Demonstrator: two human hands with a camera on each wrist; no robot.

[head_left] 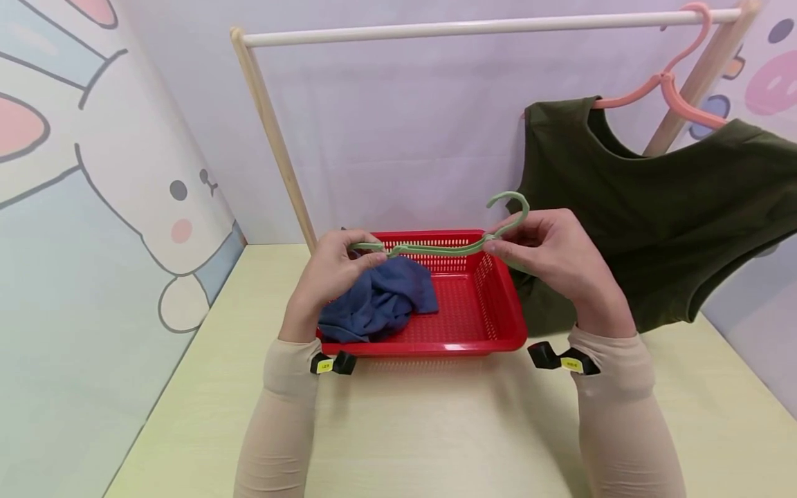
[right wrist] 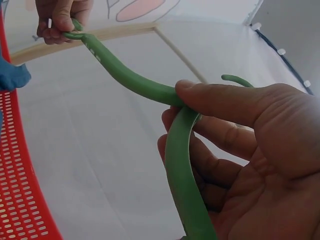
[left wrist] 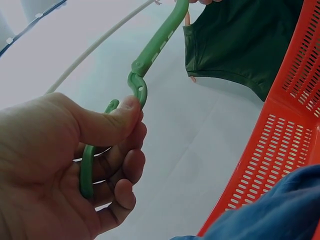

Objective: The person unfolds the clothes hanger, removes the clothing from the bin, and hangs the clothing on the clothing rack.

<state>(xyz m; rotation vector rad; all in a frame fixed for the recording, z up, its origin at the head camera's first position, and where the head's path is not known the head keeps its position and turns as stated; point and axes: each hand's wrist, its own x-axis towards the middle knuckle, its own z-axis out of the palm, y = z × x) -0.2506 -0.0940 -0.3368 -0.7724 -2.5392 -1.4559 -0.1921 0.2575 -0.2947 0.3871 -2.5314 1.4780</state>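
A green clothes hanger point(head_left: 436, 250) is held up between both hands, over the red basket point(head_left: 436, 348). My left hand point(head_left: 339, 270) pinches its narrow hooked end between thumb and fingers; in the left wrist view that hooked tip point(left wrist: 87, 172) curls into the palm. My right hand point(head_left: 554, 249) grips the hanger's middle just below the hook point(head_left: 517, 207), which sticks up above the fingers. The right wrist view shows one hanger arm point(right wrist: 130, 77) running to the left hand and the other arm point(right wrist: 186, 175) slanting downward. Crumpled blue cloth point(head_left: 386, 297) lies in the basket's left part.
A white rail point(head_left: 461, 28) on wooden posts point(head_left: 274, 131) spans the back. From its right end a pink hanger point(head_left: 669, 86) carries a dark green sleeveless top point(head_left: 647, 200), hanging beside the basket. The pale table point(head_left: 429, 436) extends in front.
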